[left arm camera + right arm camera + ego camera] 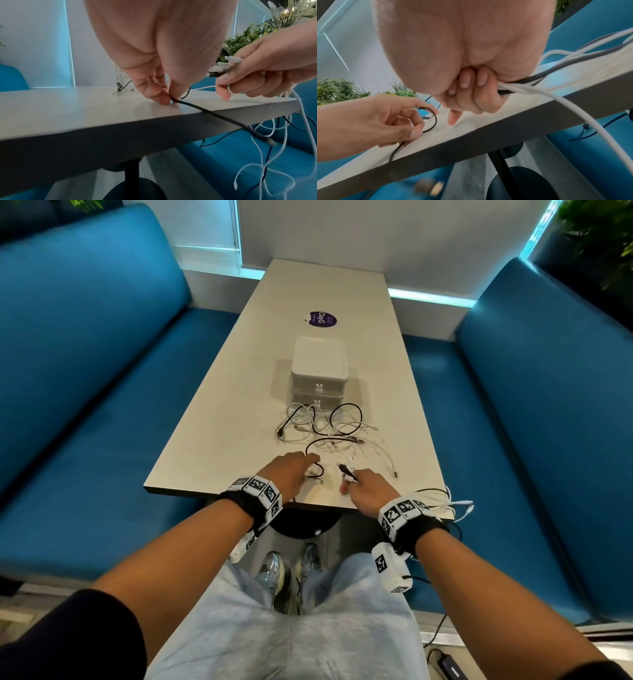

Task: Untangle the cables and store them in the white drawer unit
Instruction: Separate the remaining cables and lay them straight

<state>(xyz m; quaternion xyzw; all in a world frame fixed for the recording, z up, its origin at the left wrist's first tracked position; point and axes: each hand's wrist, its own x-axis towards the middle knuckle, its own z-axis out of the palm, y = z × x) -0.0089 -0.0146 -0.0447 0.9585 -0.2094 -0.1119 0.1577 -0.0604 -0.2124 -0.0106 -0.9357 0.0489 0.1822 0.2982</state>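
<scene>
Nearest me, my left hand pinches a thin black cable against the near edge of the long white table, and the cable's tail drops over that edge. Just beside it, my right hand is clenched around a bundle of white and black cables, plugs poking forward. Farther up the table lies the loose tangle of white and black cables, touching the small white two-drawer plastic unit, both drawers closed.

Drawer unit: contents not visible. Tangle: strand crossings unresolvable. Right hand bundle's cables trail behind its wrist; plugs blurred.
</scene>
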